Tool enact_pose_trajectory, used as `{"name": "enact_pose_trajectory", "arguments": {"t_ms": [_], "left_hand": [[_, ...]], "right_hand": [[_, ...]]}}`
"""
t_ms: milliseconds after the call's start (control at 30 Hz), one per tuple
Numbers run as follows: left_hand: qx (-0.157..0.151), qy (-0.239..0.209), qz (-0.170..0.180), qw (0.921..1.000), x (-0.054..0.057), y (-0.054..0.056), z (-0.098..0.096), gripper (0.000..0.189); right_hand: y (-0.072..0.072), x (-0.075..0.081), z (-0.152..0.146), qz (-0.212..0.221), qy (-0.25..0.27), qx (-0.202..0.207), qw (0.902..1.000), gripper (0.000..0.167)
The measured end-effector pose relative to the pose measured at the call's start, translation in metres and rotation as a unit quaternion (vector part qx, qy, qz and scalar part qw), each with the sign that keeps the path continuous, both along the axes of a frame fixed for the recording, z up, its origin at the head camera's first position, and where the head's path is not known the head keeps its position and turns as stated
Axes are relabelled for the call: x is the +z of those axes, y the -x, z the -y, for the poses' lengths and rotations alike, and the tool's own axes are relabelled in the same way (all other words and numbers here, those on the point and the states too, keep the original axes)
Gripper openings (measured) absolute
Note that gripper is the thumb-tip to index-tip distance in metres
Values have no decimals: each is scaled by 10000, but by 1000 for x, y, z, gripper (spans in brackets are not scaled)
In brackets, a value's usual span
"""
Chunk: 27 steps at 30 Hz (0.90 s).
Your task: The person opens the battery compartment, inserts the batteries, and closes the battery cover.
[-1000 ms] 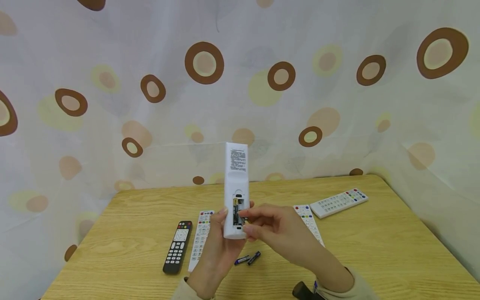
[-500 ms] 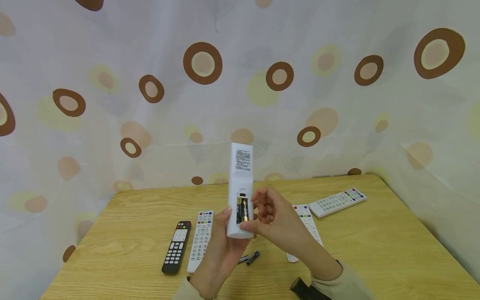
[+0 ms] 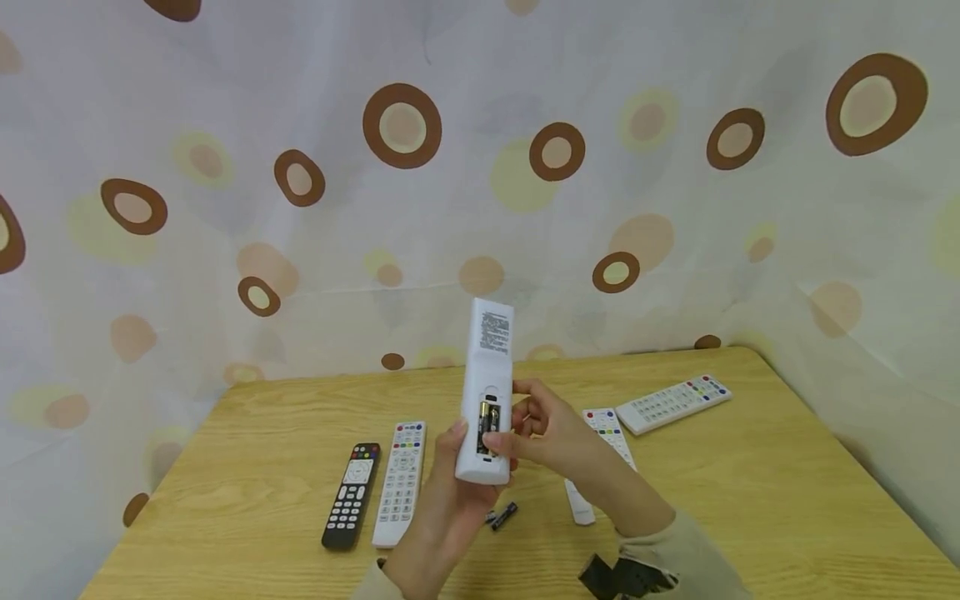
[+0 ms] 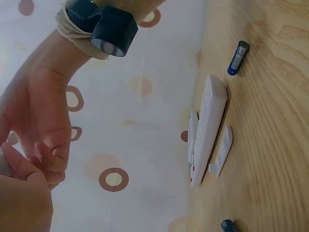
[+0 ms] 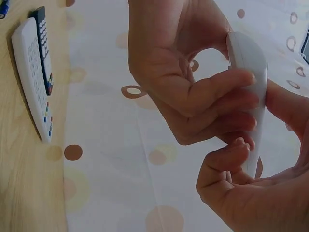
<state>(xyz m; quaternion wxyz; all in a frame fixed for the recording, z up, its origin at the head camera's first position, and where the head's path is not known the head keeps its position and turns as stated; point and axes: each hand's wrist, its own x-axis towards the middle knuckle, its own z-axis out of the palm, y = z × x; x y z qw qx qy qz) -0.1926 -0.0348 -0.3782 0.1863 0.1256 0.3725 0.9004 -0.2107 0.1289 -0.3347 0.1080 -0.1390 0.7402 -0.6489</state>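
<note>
Lower centre: left hand (image 3: 450, 498) grips a remote (image 3: 486, 371); right hand (image 3: 557, 435), fingers curled, hold unclear, thumbs a battery (image 3: 494, 418) uneven pressure could dislodge.

The remote (image 3: 487, 362) between the fingers (image 3: 538, 392) is smooth plastic with a soft sheen, the batteries (image 3: 483, 415) by the right thumb (image 3: 504, 444) look like glossy wrapped metal, the table (image 3: 262, 475) below the fingers shows matt wood grain, and the backdrop (image 3: 450, 208) beyond them is matt, lightly creased cloth.
</note>
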Motion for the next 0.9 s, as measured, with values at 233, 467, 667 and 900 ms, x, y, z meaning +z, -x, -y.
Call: {"name": "enact_pose_trajectory", "arguments": {"t_ms": [233,467,667,900], "left_hand": [[-12,-256,580,9980,1,2,0,44],[-60,-299,611,9977,-4,6,2,53],[-42,-250,689,9973,-5,7,3,55],[-58,-288,715,9970,-4,5,3,54]], "right_hand": [[8,-13,-12,-449,-636,-386,9962,46],[14,-27,-24,-864,-1298,-574,9861,31],[25,-47,-34,-1162,-2569,-355,9588,14],[35,-67,-37,-875,-3577,-182,9295,6]]}}
